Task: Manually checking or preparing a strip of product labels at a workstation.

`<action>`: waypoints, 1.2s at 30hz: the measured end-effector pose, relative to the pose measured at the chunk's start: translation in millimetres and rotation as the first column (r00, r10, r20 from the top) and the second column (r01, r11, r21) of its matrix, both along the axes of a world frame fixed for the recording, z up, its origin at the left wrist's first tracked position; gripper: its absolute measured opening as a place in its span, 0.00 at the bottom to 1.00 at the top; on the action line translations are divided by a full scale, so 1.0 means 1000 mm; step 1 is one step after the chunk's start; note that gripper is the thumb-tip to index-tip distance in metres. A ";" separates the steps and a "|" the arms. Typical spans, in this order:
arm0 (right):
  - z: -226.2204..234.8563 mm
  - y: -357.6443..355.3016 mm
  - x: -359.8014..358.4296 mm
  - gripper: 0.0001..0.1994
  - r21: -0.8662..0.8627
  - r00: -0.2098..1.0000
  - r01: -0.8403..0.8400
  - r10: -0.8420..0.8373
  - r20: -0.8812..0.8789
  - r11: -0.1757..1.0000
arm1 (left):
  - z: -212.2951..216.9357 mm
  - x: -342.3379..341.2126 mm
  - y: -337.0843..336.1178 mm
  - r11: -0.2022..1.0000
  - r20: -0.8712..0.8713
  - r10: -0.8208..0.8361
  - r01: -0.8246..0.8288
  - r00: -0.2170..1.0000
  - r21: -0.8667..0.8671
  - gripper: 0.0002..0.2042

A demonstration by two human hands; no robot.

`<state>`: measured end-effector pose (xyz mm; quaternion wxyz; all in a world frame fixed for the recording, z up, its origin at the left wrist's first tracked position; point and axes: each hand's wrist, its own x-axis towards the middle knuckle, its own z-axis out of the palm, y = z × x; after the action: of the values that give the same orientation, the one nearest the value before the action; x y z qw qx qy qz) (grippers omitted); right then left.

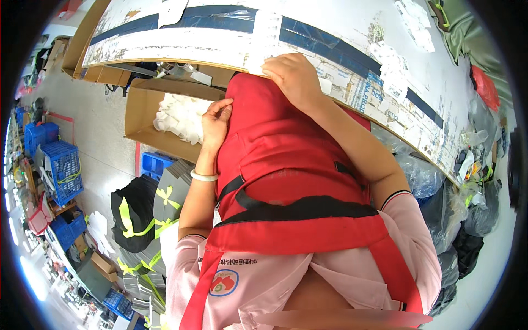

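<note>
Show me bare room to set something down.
On the white worktable, beyond the dark blue tape, between the white strip and the white scraps. Also the grey floor between the blue crates and the open cardboard box. Crowded: right of the red apron, with plastic bags.

On the person's pink shirt (275, 272), a short row of dark characters (240, 262) runs across the chest, crossed by a strap of the red apron (297, 234), with an oval emblem (224, 282) beside it that has a blue rim, a red figure and lettering too small to make out. Worn blue capital letters (375, 92) stand in slanting lines on the white, scuffed cardboard surface of the desk (333, 66), partly rubbed away. Faint marks (284, 174) like lettering on the apron's front are too dim to read.
</note>
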<state>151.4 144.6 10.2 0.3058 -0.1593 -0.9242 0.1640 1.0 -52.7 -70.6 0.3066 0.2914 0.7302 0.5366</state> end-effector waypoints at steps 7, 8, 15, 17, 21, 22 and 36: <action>0.020 -0.004 -0.001 0.03 0.009 0.995 0.009 -0.008 -0.102 1.000 | 0.045 0.012 0.017 0.984 0.162 -0.024 -0.005 0.987 0.178 0.07; 0.022 -0.008 0.001 0.03 -0.020 0.992 -0.018 0.015 -0.124 1.000 | 0.057 0.013 0.020 0.986 0.377 -0.105 0.047 0.920 0.161 0.09; 0.053 -0.063 0.014 0.05 -0.232 0.966 -0.235 0.201 -0.161 0.944 | 0.081 0.021 0.052 0.974 0.808 -0.144 -0.062 0.572 0.217 0.10; 0.040 -0.061 0.030 0.07 -0.420 0.985 -0.079 0.007 -0.170 0.904 | 0.091 0.025 0.052 0.973 0.770 -0.122 -0.079 0.627 0.219 0.08; 0.040 -0.055 0.045 0.06 -0.889 0.999 0.025 0.027 0.042 0.457 | 0.090 0.049 0.042 0.976 0.581 -0.142 0.014 0.801 0.219 0.11; 0.035 -0.053 0.046 0.08 -0.941 0.971 0.058 0.199 0.130 0.333 | 0.090 0.055 0.041 0.981 0.519 -0.121 0.023 0.846 0.191 0.10; 0.067 -0.015 0.081 0.08 -0.879 0.999 -0.032 0.038 -0.016 0.476 | 0.129 0.074 0.059 0.941 0.390 -0.339 0.318 0.856 0.120 0.08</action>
<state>232.3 129.7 77.0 0.1752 -0.2748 -0.7144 0.6192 75.3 6.6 58.7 0.5303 0.3020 0.5762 0.5436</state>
